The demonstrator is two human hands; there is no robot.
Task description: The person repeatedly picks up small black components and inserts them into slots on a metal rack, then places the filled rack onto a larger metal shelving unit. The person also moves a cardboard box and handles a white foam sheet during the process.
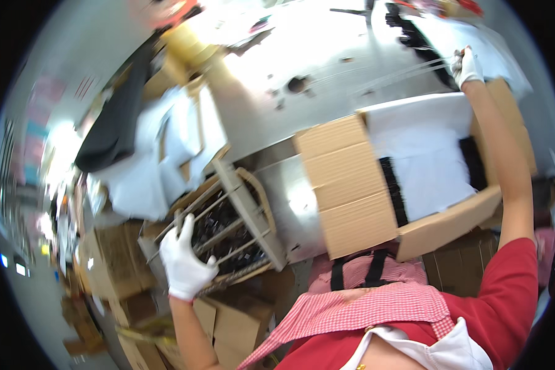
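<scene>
My left hand (186, 262), in a white glove, is at the outer side of a slatted metal rack (231, 191). Its thumb and fingers are spread apart, and nothing shows between them. Dark glossy items (219, 222) lie behind the rack's bars. My right arm reaches far out to the right, where my gloved right hand (467, 68) is closed on thin clear strips (407, 74). These trail leftward over the metal table, blurred. Between my hands sits an open cardboard box (351, 185) lined with white sheeting (428, 166), with black material along its inner sides.
The metal worktable (259, 117) has a dark round hole. Yellow tape rolls (191, 46), a black roll (114, 129) and pale sheets (142, 166) are at the left. More cardboard boxes (114, 259) stand lower left. White plastic sheeting (481, 46) lies far right.
</scene>
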